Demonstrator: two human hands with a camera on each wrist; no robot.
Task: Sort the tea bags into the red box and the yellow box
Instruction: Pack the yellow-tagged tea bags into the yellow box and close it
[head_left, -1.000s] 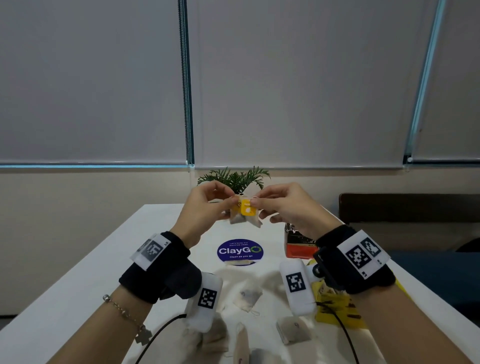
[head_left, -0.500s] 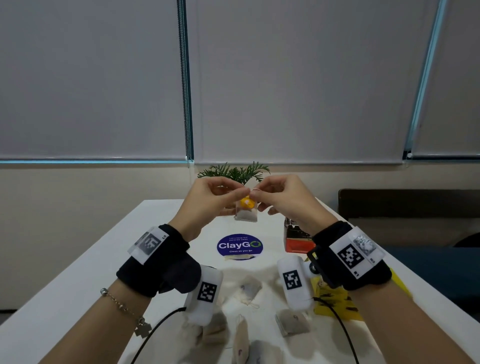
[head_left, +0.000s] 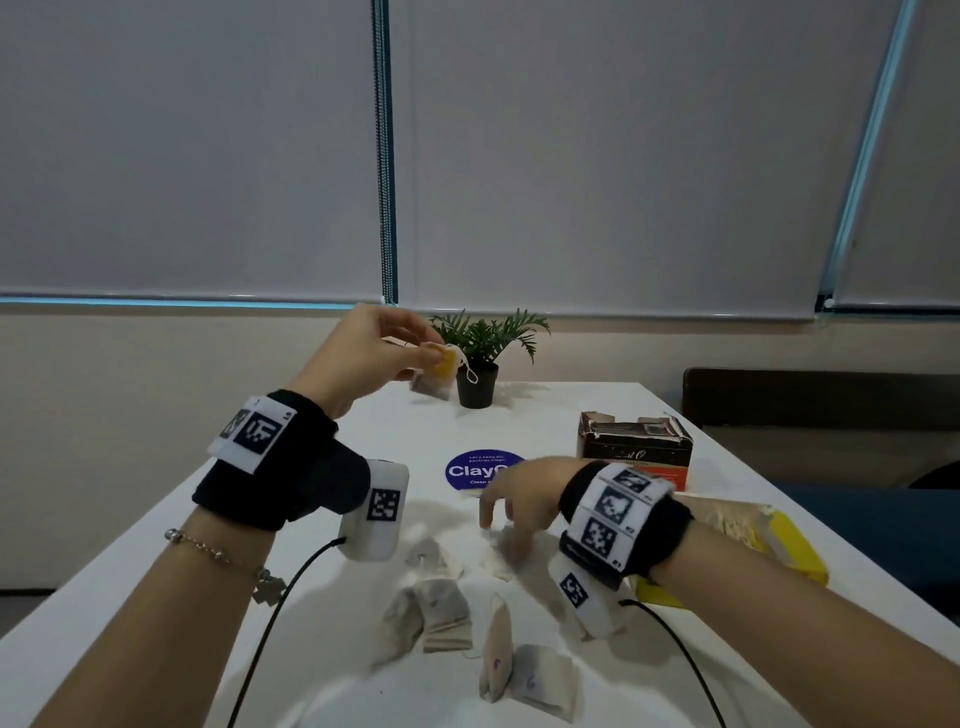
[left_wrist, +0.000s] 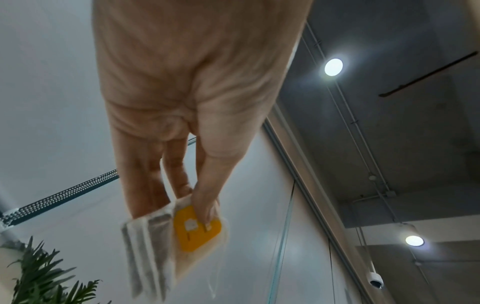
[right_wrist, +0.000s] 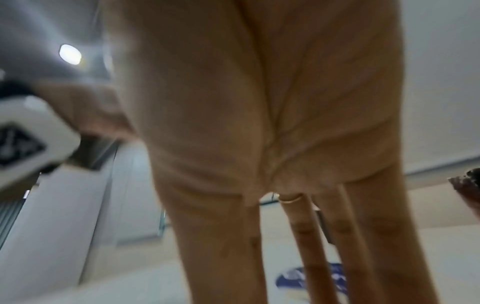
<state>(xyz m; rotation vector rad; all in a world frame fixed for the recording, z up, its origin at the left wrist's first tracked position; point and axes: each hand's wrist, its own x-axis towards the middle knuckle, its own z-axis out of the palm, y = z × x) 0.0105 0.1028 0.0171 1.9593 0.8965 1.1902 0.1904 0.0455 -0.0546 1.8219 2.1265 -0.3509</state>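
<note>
My left hand (head_left: 415, 348) is raised above the far left of the table and pinches a tea bag (head_left: 435, 375) with a yellow tag (left_wrist: 196, 227) between thumb and fingers. My right hand (head_left: 506, 512) hovers low over the table with its fingers straight and spread (right_wrist: 306, 242), holding nothing, just above a loose tea bag (head_left: 501, 558). Several more tea bags (head_left: 441, 613) lie near the table's front. The red box (head_left: 636, 449) stands open at the right. The yellow box (head_left: 779, 540) lies nearer, partly hidden behind my right wrist.
A small potted plant (head_left: 480, 364) stands at the far middle of the white table (head_left: 156, 545). A blue round sticker (head_left: 475, 470) lies in the centre. Black cables (head_left: 270, 613) run from both wrist cameras toward the front edge.
My right hand let go of the yellow-tagged tea bag and dropped to the table. My left hand keeps the bag and has shifted left and up.
</note>
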